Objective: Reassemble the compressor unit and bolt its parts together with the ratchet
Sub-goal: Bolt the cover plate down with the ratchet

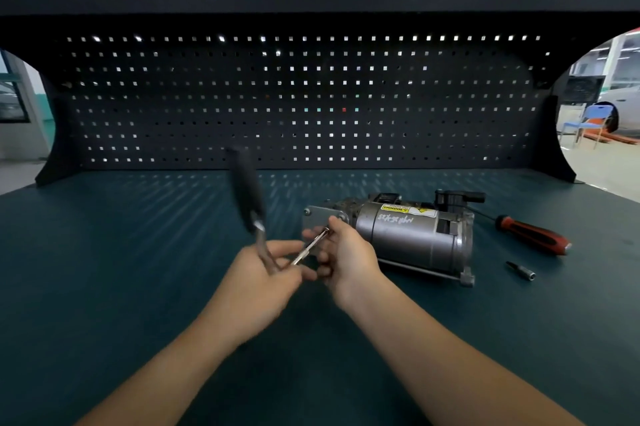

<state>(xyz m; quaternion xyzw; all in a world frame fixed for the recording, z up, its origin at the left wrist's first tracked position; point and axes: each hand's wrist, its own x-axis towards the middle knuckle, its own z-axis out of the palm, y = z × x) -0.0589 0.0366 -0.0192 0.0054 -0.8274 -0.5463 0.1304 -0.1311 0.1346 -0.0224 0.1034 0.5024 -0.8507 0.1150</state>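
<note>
The grey compressor unit (pixel 408 235) lies on its side on the dark green bench, with a yellow warning label on top and a flat end plate facing left. My left hand (pixel 266 269) grips the ratchet (pixel 251 204) near its head; the black handle sticks up and is blurred. A thin silver extension bar (pixel 310 247) runs from the ratchet head up to the right, toward the end plate. My right hand (pixel 346 259) pinches the far end of this bar right in front of the plate.
A screwdriver with a red and black handle (pixel 533 233) lies to the right of the compressor. A small dark socket bit (pixel 521 270) lies in front of it. A black pegboard (pixel 304 100) closes off the back of the bench.
</note>
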